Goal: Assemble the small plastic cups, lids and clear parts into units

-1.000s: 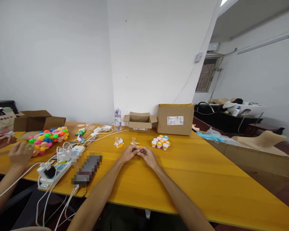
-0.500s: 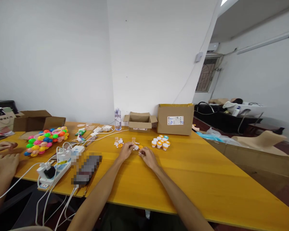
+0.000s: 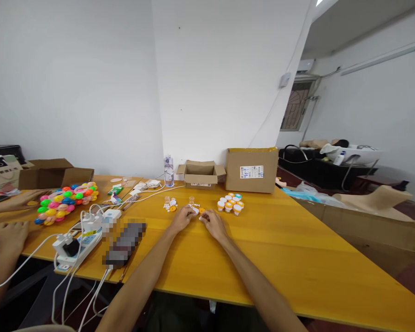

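Observation:
My left hand [image 3: 181,220] is closed at the fingertips on a small white round disc [image 3: 195,211], just above the table. Facing it, my right hand [image 3: 213,224] pinches a tiny white piece [image 3: 201,218] whose kind is too small to make out. An orange ring-like part [image 3: 202,210] lies between and just beyond the hands. Behind them stands a small clear cup [image 3: 191,201] with little white parts around it. To the left sit another clear cup [image 3: 167,200], small white parts and an orange ring [image 3: 173,209].
Several small cups with white and orange tops [image 3: 230,203] stand to the right. Behind are an open carton [image 3: 201,179], a large carton [image 3: 251,159] and a water bottle [image 3: 169,170]. Leftward lie a power strip [image 3: 103,226], colourful balls [image 3: 67,203] and another person's hands [image 3: 11,235].
My left hand has lowered slightly toward the table, and the white disc now shows at its fingertips. My right hand has barely moved. The other person's far hand has reached toward the colourful balls.

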Demonstrator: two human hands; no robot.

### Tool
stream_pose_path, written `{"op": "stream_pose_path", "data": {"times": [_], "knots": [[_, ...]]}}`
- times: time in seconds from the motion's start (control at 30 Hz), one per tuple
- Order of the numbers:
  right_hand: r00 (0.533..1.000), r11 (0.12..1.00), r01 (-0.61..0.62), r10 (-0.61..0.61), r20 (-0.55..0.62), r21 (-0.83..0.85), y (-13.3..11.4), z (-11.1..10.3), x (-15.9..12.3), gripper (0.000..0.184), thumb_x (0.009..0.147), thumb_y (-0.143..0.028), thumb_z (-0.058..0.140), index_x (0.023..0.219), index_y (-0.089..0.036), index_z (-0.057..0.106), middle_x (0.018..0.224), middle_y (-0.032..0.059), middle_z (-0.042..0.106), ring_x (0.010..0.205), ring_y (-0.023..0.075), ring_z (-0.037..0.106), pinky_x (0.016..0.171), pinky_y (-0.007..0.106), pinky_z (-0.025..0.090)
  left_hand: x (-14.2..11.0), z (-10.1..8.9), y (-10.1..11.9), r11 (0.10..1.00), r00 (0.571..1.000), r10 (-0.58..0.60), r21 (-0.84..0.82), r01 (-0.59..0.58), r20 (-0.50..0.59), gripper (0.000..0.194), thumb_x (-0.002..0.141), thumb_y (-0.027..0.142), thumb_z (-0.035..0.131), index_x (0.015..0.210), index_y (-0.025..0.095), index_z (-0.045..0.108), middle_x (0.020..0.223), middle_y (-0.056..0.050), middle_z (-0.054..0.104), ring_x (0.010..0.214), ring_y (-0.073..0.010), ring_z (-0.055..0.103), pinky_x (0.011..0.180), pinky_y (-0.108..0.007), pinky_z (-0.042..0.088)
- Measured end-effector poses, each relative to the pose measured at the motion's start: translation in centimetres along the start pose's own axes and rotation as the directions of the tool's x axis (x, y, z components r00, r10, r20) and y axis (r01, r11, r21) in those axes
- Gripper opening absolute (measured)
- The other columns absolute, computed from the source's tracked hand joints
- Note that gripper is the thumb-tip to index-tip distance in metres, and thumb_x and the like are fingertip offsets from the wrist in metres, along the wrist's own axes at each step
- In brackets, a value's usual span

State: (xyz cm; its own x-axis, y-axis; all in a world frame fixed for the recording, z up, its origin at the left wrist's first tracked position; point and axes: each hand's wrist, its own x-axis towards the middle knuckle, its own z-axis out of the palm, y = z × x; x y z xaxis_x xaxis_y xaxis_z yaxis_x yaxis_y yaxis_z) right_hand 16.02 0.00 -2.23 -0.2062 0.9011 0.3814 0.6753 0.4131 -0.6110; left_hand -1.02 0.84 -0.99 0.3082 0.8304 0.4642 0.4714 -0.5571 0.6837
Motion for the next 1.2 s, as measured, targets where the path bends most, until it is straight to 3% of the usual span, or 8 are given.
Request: {"op": "stream_pose_path", "data": {"times": [0.53,0.83,1.2], "knots": [[1.0,0.984,-0.022,0.021,-0.006,-0.174,-0.4,-0.8,-0.2,0.016,0.083,-0.013,0.054,0.086,-0.023,0.067,0.092,0.0035,0.065,0.086,0.0183,0.063,0.075,0.027,0.045,-0.2,0.0,-0.1,0.991,1.0,-0.011,0.135,0.009,0.018,0.022,0.076,0.007,0.051,0.07,0.02,0.069,0.08,-0.004,0.066,0.079,-0.0185,0.061,0.076,-0.031,0.048],[1.0,0.975,-0.004,0.01,0.029,-0.224,-1.0,-1.0,-0.4,0.018,0.085,-0.015,0.054,0.089,-0.024,0.069,0.096,0.0044,0.066,0.091,0.019,0.063,0.077,0.027,0.045,-0.3,0.1,-0.4,0.987,1.0,-0.026,0.158,0.023,0.015,0.023,0.075,0.008,0.053,0.077,0.02,0.072,0.082,-0.004,0.067,0.075,-0.0171,0.061,0.073,-0.029,0.05],[0.999,0.955,-0.004,0.014,0.033,-0.297,-1.7,-1.0,-0.5,0.02,0.088,-0.015,0.052,0.091,-0.024,0.07,0.099,0.0052,0.065,0.092,0.0185,0.063,0.075,0.027,0.045,-0.3,-0.2,0.4,0.983,0.999,-0.043,0.176,0.042,0.001,0.019,0.075,0.009,0.056,0.073,0.02,0.071,0.081,-0.003,0.067,0.073,-0.0166,0.062,0.073,-0.029,0.049]]}}
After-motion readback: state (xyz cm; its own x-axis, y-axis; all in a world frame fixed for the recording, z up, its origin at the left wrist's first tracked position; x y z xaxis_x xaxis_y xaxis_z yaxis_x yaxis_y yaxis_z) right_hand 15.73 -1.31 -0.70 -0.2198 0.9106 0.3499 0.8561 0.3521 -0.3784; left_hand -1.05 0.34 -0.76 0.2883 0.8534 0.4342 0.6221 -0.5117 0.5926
